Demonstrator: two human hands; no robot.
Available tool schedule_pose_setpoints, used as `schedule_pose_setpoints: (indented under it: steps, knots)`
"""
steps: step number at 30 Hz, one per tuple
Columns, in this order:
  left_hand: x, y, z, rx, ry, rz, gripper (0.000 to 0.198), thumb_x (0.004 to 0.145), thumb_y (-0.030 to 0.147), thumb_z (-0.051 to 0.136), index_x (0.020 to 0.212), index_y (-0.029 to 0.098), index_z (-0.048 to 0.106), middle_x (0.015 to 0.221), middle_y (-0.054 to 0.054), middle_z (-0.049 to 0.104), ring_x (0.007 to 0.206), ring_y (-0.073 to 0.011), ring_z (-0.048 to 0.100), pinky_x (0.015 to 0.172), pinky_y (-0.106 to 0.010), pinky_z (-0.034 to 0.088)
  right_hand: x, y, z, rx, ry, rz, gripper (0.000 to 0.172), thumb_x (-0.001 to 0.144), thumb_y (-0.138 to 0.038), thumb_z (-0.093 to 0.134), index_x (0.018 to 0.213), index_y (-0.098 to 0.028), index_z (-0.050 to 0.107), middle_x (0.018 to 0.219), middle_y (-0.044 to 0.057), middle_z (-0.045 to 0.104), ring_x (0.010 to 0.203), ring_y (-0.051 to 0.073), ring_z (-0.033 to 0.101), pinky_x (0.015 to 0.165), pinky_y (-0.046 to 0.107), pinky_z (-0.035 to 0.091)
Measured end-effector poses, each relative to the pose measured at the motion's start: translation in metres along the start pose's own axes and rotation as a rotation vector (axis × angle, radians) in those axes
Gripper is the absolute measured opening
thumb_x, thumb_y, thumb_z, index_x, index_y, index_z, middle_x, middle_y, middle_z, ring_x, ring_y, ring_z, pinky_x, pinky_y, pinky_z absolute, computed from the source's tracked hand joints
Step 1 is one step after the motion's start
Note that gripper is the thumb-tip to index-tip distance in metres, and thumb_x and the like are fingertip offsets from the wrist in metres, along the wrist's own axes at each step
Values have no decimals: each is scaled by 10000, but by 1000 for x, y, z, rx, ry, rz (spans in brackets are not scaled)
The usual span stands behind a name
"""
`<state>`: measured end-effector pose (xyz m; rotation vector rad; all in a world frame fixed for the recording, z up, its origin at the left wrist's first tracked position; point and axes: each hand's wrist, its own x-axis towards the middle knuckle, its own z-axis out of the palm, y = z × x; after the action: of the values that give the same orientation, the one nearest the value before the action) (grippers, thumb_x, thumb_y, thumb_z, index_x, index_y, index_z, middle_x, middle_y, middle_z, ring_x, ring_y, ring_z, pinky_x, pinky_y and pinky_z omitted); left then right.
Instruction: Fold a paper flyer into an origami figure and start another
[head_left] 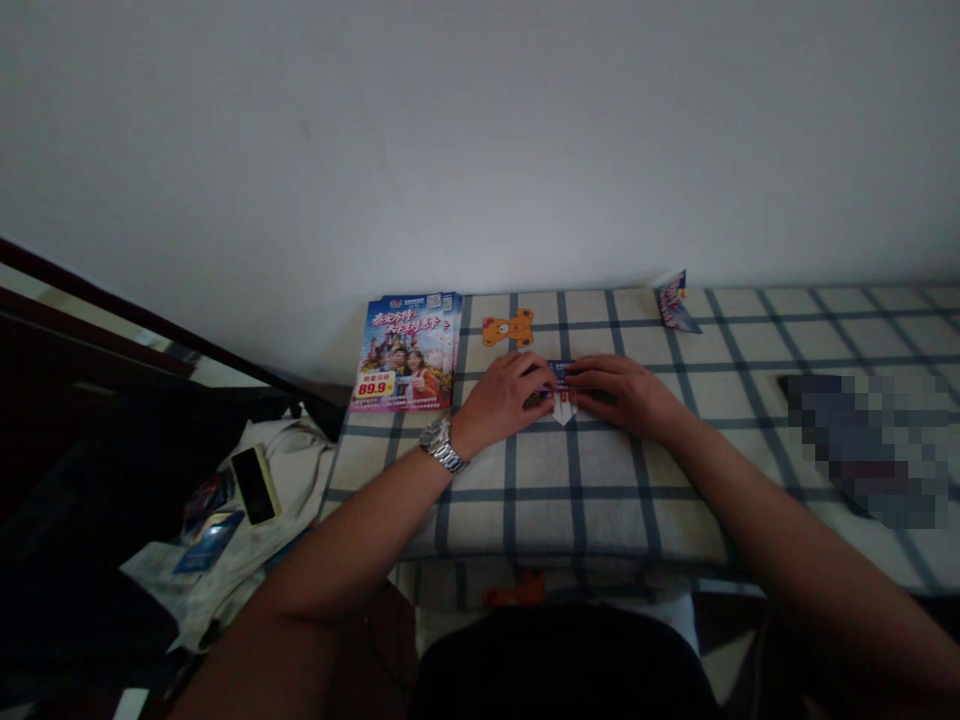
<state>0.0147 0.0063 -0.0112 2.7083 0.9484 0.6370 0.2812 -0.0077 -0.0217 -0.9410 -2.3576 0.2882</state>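
The left hand (514, 390) had its fingers curled in on the left edge of one small folded paper (562, 394); the right hand (626, 392) laid bent fingers over the right edge, though whether that grip was pinched or merely pressing could not be told. The paper sat between them on the checked, cloth-covered tabletop (536, 468), its white tip toward six o'clock. The step in hand looked like lining up or pressing a fold; done well, it probably called for matching both sides about the tip, one hand pinning lightly while the other ran the crease firmly, since the cloth might give underneath. From the paper outward, one printed bear (508, 328) showed at eleven o'clock, one folded leaflet piece (679, 305) stood on edge near two, and one stack of leaflets (405, 355) lay between nine and ten, its sheets too tightly overlapped to count. One wristwatch (443, 446) circled the left wrist, one phone (255, 485) lay between eight and nine, and one blurred dark object (847, 440) lay just past three.
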Motion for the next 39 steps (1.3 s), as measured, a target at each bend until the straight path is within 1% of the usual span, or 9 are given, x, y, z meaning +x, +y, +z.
schedule_pose_setpoints:
  steps: [3,8,14,16,19,25,31,35,39]
  knots:
    - [0,-2,0,14,17,-9,284,1011,306,682,1283,229,651,1299,-78,645,1200,-261,592,1080,-466,505,1,1,-1,-34,-2,16,256,1017,-388,675,1206,-248,776,1275,128,763,1156,303,731,977,510,604]
    - [0,-6,-3,88,53,-11,257,1030,269,659,1282,287,709,1363,-65,619,1248,-261,577,1101,-487,491,1,-3,-3,-64,-5,25,275,1018,-395,663,1233,-270,780,1272,125,747,1149,304,711,981,518,593]
    - [-1,-3,-6,154,52,-62,247,1060,259,605,1262,311,738,1281,-60,647,1187,-251,610,1035,-465,536,4,-10,-3,-70,-7,27,268,1018,-389,659,1219,-273,792,1235,122,742,1112,301,703,969,515,595]
    - [-1,-2,-5,132,46,-48,265,1065,241,588,1286,296,723,1287,-60,652,1181,-239,628,1037,-453,546,4,-12,-2,-62,-11,27,264,1020,-384,656,1224,-282,789,1226,114,742,1102,297,703,961,513,597]
    - [-3,-3,-4,99,55,-23,298,1059,225,578,1332,261,692,1389,-72,631,1224,-244,636,1073,-462,546,4,-13,-3,-56,-16,15,265,1024,-396,649,1217,-277,786,1204,114,738,1062,288,708,933,502,601]
    - [-3,-7,-2,60,29,27,369,1049,234,597,1416,237,641,1471,-85,608,1334,-259,594,1177,-496,490,3,-14,-2,-53,-44,8,294,1024,-413,645,1241,-264,775,1190,120,725,1043,293,702,915,501,601]
    - [-2,-9,-2,30,-39,93,390,1041,163,572,1416,253,635,1517,-78,587,1432,-241,533,1244,-523,420,-1,-7,0,-53,-20,22,334,1022,-387,652,1313,-249,740,1260,144,702,1165,323,682,990,542,591]
    - [-3,-8,-3,53,-24,72,361,1035,190,595,1375,283,671,1469,-73,599,1374,-260,554,1196,-529,461,0,-8,-1,-50,-12,7,313,1022,-369,656,1307,-266,738,1281,128,716,1173,316,685,995,543,595]
    - [-3,-9,-2,42,-17,81,361,1045,198,591,1392,269,663,1415,-71,632,1307,-249,579,1168,-498,487,1,-10,-3,-44,-10,-13,312,1028,-339,652,1315,-246,732,1306,124,738,1186,310,694,1012,534,593]
